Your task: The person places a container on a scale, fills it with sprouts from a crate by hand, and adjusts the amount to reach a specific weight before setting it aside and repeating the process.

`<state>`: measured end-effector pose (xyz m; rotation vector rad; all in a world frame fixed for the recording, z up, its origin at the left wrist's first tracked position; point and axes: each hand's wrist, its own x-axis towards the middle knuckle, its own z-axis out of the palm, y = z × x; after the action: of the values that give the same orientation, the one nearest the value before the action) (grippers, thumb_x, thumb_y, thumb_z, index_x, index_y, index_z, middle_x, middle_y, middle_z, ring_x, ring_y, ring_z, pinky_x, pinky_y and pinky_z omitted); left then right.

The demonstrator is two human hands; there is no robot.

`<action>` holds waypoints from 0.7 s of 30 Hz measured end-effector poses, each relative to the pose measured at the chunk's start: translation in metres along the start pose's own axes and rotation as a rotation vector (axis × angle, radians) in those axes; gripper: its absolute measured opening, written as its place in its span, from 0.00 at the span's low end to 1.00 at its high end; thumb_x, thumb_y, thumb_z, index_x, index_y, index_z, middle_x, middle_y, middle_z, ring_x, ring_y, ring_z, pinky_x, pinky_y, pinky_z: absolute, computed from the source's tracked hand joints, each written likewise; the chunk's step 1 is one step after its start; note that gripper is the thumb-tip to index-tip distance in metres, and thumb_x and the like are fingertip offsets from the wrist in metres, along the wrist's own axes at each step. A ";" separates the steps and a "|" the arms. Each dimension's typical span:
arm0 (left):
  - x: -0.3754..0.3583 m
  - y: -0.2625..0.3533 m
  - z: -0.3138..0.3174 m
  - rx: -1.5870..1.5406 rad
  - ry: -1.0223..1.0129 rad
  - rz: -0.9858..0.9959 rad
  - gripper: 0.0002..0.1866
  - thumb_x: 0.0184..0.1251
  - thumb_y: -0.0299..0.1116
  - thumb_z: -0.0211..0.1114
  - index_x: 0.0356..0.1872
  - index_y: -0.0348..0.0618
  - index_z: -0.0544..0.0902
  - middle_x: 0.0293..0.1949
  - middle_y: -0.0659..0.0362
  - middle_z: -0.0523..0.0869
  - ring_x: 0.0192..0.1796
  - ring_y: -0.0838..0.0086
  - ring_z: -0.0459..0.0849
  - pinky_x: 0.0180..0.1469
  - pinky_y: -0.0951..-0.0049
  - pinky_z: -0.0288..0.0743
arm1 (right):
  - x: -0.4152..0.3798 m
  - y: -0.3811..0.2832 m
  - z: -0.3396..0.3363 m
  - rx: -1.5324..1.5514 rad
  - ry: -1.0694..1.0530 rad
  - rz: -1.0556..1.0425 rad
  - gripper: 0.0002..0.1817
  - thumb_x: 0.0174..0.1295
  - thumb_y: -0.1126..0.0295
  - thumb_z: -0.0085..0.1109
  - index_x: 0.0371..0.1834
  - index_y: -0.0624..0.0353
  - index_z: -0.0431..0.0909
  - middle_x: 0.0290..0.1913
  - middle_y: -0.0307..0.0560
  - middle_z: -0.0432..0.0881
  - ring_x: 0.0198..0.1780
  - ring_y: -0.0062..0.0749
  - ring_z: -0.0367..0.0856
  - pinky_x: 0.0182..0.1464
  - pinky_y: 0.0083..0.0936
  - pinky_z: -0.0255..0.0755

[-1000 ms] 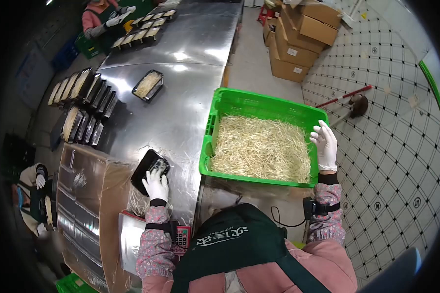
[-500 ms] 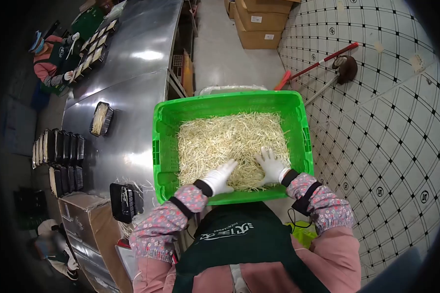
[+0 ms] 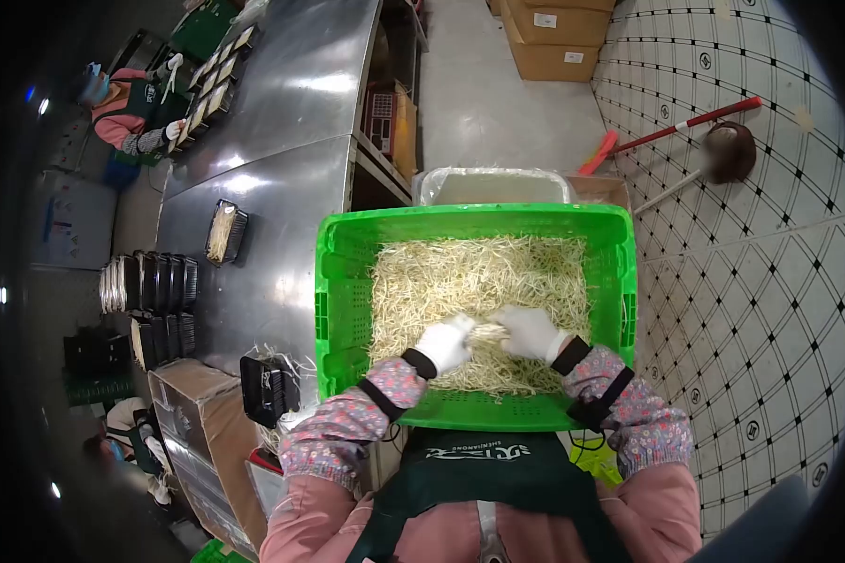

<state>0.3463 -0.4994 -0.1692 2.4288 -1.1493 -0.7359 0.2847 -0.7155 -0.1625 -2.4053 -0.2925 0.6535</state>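
Note:
A green plastic crate (image 3: 479, 410) filled with pale bean sprouts (image 3: 469, 272) stands in front of me. Both hands wear white gloves and are over the near half of the sprouts. My left hand (image 3: 444, 345) is closed at the left end of a small bunch of sprouts (image 3: 487, 334). At the bunch's other end, my right hand (image 3: 530, 333) has its fingers curled around the strands. Some fingertips are blurred or hidden by the sprouts.
On the steel table (image 3: 282, 188) to the left lie a filled black tray (image 3: 225, 233), stacked black trays (image 3: 150, 281) and a black tray with a few sprouts (image 3: 268, 389). A co-worker (image 3: 145, 113) handles trays farther off. A red-handled tool (image 3: 685, 125) lies right.
My hands have gone from spread fingers on the sprouts to closed fingers, closer together, with a bunch between them. The whole view has shifted, so the crate appears lower and further right.

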 end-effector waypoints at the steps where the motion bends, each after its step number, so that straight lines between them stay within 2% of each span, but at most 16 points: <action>1: -0.004 -0.016 -0.013 0.021 -0.011 -0.033 0.24 0.54 0.35 0.68 0.54 0.47 0.77 0.44 0.52 0.82 0.47 0.57 0.84 0.48 0.61 0.79 | 0.015 -0.006 -0.011 0.024 0.035 -0.078 0.28 0.52 0.60 0.65 0.57 0.54 0.75 0.51 0.49 0.80 0.50 0.46 0.81 0.49 0.40 0.77; 2: -0.006 -0.029 -0.029 0.035 -0.090 -0.076 0.31 0.55 0.37 0.69 0.63 0.49 0.72 0.47 0.50 0.81 0.49 0.55 0.83 0.49 0.61 0.79 | 0.034 -0.009 -0.016 -0.083 -0.016 -0.107 0.35 0.51 0.56 0.68 0.64 0.54 0.71 0.54 0.51 0.78 0.53 0.46 0.79 0.50 0.38 0.77; 3: -0.006 -0.043 -0.041 0.100 -0.193 -0.147 0.44 0.52 0.42 0.73 0.72 0.51 0.62 0.54 0.45 0.79 0.52 0.52 0.82 0.52 0.59 0.78 | 0.051 -0.007 -0.020 -0.191 -0.067 -0.133 0.43 0.49 0.52 0.70 0.70 0.53 0.67 0.58 0.53 0.77 0.55 0.45 0.78 0.51 0.37 0.76; 5: 0.001 -0.067 -0.065 0.114 -0.405 -0.249 0.59 0.45 0.49 0.78 0.76 0.49 0.51 0.63 0.39 0.72 0.62 0.48 0.75 0.61 0.59 0.73 | 0.092 0.013 -0.025 -0.292 -0.054 -0.056 0.52 0.46 0.40 0.68 0.71 0.60 0.63 0.63 0.58 0.74 0.59 0.48 0.76 0.57 0.42 0.73; 7: 0.007 -0.106 -0.055 0.124 -0.345 -0.281 0.69 0.34 0.54 0.82 0.77 0.45 0.47 0.71 0.36 0.61 0.72 0.46 0.64 0.70 0.59 0.63 | 0.135 0.037 -0.026 -0.210 -0.006 0.113 0.52 0.44 0.38 0.69 0.68 0.60 0.66 0.62 0.56 0.75 0.60 0.48 0.76 0.56 0.45 0.72; 8: 0.014 -0.124 -0.047 0.054 -0.325 -0.292 0.74 0.28 0.55 0.84 0.77 0.45 0.44 0.75 0.38 0.52 0.76 0.45 0.52 0.75 0.56 0.55 | 0.147 0.040 -0.013 -0.205 -0.010 0.116 0.52 0.44 0.38 0.69 0.68 0.60 0.66 0.62 0.56 0.75 0.60 0.48 0.76 0.56 0.45 0.72; 10: 0.022 -0.135 -0.031 0.071 -0.281 -0.316 0.75 0.27 0.54 0.85 0.77 0.47 0.43 0.76 0.41 0.51 0.76 0.45 0.52 0.74 0.53 0.55 | 0.165 0.033 0.007 -0.300 0.243 0.222 0.48 0.43 0.36 0.69 0.63 0.61 0.72 0.63 0.55 0.74 0.63 0.49 0.72 0.57 0.51 0.70; 11: 0.025 -0.136 -0.019 0.083 -0.229 -0.343 0.76 0.26 0.52 0.85 0.78 0.50 0.41 0.77 0.44 0.49 0.77 0.46 0.52 0.74 0.49 0.55 | 0.168 0.025 0.021 -0.302 0.235 0.233 0.48 0.43 0.36 0.69 0.63 0.61 0.72 0.63 0.55 0.74 0.63 0.49 0.72 0.57 0.51 0.70; 12: 0.019 -0.134 -0.001 0.088 -0.153 -0.283 0.67 0.33 0.47 0.83 0.76 0.50 0.49 0.73 0.44 0.59 0.73 0.44 0.60 0.68 0.46 0.64 | 0.166 0.012 0.039 -0.344 0.244 0.166 0.47 0.41 0.36 0.69 0.59 0.60 0.74 0.61 0.53 0.75 0.63 0.49 0.71 0.56 0.52 0.70; 13: 0.013 -0.129 0.010 0.076 -0.157 -0.282 0.67 0.33 0.47 0.83 0.76 0.50 0.49 0.73 0.44 0.59 0.73 0.44 0.60 0.68 0.46 0.64 | 0.159 0.001 0.055 -0.385 0.252 0.096 0.45 0.40 0.35 0.70 0.55 0.59 0.77 0.60 0.52 0.75 0.62 0.48 0.71 0.55 0.54 0.69; 15: -0.003 -0.120 0.023 0.188 -0.206 -0.196 0.42 0.49 0.35 0.72 0.68 0.45 0.64 0.60 0.43 0.71 0.62 0.47 0.71 0.57 0.52 0.74 | 0.122 -0.034 0.059 -0.348 0.026 -0.067 0.30 0.49 0.46 0.68 0.47 0.58 0.80 0.52 0.49 0.78 0.56 0.44 0.75 0.51 0.48 0.71; 17: -0.035 -0.124 0.028 0.176 -0.393 0.045 0.28 0.50 0.26 0.63 0.58 0.44 0.72 0.48 0.47 0.76 0.50 0.52 0.77 0.47 0.55 0.77 | 0.093 -0.036 0.108 -0.310 -0.189 -0.178 0.15 0.55 0.62 0.62 0.43 0.56 0.80 0.45 0.46 0.78 0.50 0.41 0.76 0.47 0.41 0.72; 19: -0.064 -0.115 0.030 0.239 -0.660 0.094 0.25 0.52 0.27 0.63 0.56 0.43 0.74 0.48 0.47 0.77 0.49 0.52 0.79 0.49 0.57 0.78 | 0.047 -0.044 0.111 -0.305 -0.090 -0.312 0.08 0.55 0.72 0.57 0.38 0.55 0.79 0.41 0.44 0.78 0.47 0.38 0.77 0.46 0.37 0.73; 20: -0.075 -0.113 0.028 0.221 -0.598 0.105 0.29 0.52 0.28 0.64 0.59 0.43 0.72 0.48 0.47 0.77 0.51 0.52 0.78 0.50 0.55 0.77 | 0.044 -0.040 0.117 -0.321 -0.181 -0.315 0.18 0.55 0.70 0.59 0.50 0.56 0.78 0.52 0.50 0.77 0.54 0.45 0.77 0.48 0.42 0.73; 21: -0.082 -0.110 0.024 0.204 -0.539 0.116 0.32 0.52 0.29 0.65 0.63 0.44 0.70 0.49 0.47 0.76 0.53 0.51 0.78 0.52 0.54 0.77 | 0.044 -0.043 0.112 -0.321 -0.182 -0.309 0.18 0.55 0.70 0.59 0.50 0.56 0.78 0.52 0.50 0.77 0.54 0.45 0.77 0.48 0.42 0.73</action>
<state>0.3552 -0.3704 -0.2201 2.3609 -1.6152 -1.3456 0.2620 -0.6093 -0.2290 -2.5219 -0.8852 0.7252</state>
